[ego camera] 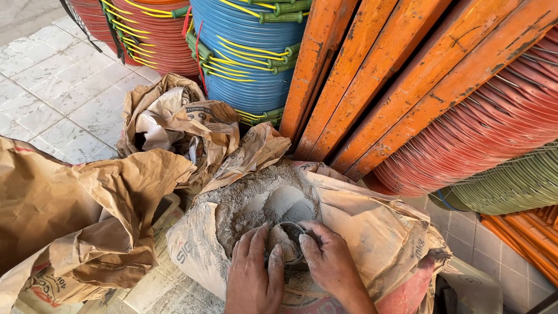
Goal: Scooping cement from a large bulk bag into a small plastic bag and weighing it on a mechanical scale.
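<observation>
Scooping grey powder from an open paper sack

Digging into the grey powder point(256, 200), both hands meet at a small round metal cup point(289, 239) sunk in the heap. Left hand point(254, 273) lies flat on the powder, fingers spread, thumb pressed against the cup's near side. Right hand point(329, 260) curls around the cup's rim from the right, fingers gripping it. Cup is part full of powder, tilted slightly toward the person. Powder sits inside a torn-open brown paper sack point(372, 232), low centre of view, top flaps folded back. Crumpled brown sack point(75, 215) lies to the left, another opened sack point(174, 119) behind it. Orange metal bars point(407, 70) lean just behind the sack. Blue hose coil point(250, 52) and red hose coil point(151, 29) stand on the pale tiled floor point(52, 93).
</observation>
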